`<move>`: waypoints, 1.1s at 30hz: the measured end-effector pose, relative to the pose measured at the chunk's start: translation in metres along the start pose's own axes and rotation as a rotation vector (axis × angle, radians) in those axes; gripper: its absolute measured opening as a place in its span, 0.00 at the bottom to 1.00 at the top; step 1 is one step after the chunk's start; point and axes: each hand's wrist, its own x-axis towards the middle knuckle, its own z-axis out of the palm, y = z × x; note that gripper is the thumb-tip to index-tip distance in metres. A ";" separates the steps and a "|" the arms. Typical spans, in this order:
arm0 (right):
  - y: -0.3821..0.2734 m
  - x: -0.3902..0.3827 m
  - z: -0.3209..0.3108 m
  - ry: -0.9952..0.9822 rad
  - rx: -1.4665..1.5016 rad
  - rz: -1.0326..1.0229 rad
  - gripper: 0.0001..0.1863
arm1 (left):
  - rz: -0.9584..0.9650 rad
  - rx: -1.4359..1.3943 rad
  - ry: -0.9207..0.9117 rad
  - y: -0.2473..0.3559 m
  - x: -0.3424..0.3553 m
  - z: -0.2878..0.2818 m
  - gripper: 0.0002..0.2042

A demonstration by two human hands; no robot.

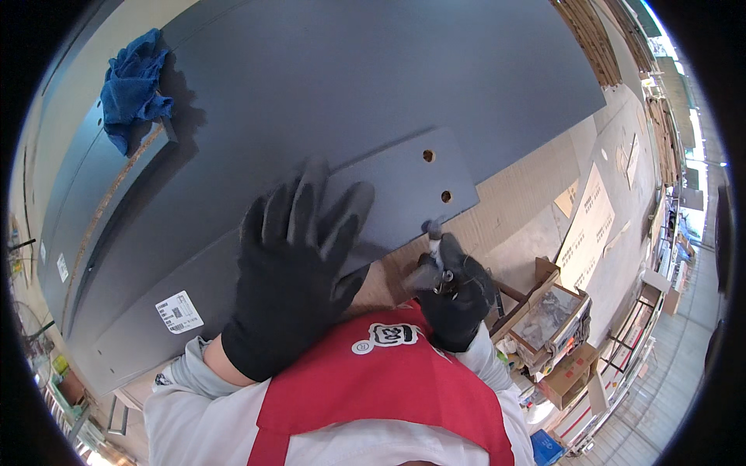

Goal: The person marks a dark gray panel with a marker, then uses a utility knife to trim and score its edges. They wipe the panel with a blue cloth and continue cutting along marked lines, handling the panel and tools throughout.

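Note:
My left hand (284,287), in a black glove, lies with spread fingers on a narrow dark grey board (404,175). Two round holes with raw brown insides pierce the board's right end, and a white label (179,312) is stuck near its left part. Just off the board's near right corner, my right hand (465,291), also gloved in black, is closed round a small tool (435,268) with shiny metal parts. Motion blur and the fingers hide the tool's exact kind. Beneath the board spreads a large dark grey panel (373,70).
A crumpled blue cloth (134,89) rests at the far left on a board with a raw chipboard edge (109,190). Brown cardboard (536,186) shows beyond the panel's right edge. An open-topped wooden box (548,314) stands right of my right hand, above a cardboard carton (571,377).

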 end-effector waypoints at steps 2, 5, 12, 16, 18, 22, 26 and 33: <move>0.002 -0.003 -0.001 -0.029 0.011 -0.025 0.18 | -0.002 -0.014 -0.008 0.001 0.003 -0.001 0.30; 0.003 0.002 -0.007 0.029 0.037 -0.011 0.18 | -0.013 0.034 -0.022 0.003 0.001 -0.003 0.31; 0.009 -0.007 -0.002 -0.005 0.085 0.042 0.16 | 0.016 0.026 0.004 -0.001 0.000 0.003 0.33; 0.010 0.009 -0.003 0.126 -0.076 0.179 0.16 | -0.002 0.023 -0.011 0.000 0.003 -0.003 0.33; 0.014 0.007 0.000 0.095 -0.199 0.091 0.13 | 0.003 0.011 -0.004 0.000 0.004 -0.002 0.32; 0.012 -0.002 -0.001 0.088 -0.094 0.025 0.14 | 0.003 0.022 -0.001 -0.001 0.000 0.003 0.32; 0.010 0.008 -0.004 0.014 -0.091 0.128 0.15 | -0.015 -0.004 0.019 0.000 -0.001 0.001 0.32; -0.007 -0.010 -0.016 -0.045 0.409 0.078 0.24 | 0.007 -0.079 0.045 0.002 0.001 -0.005 0.36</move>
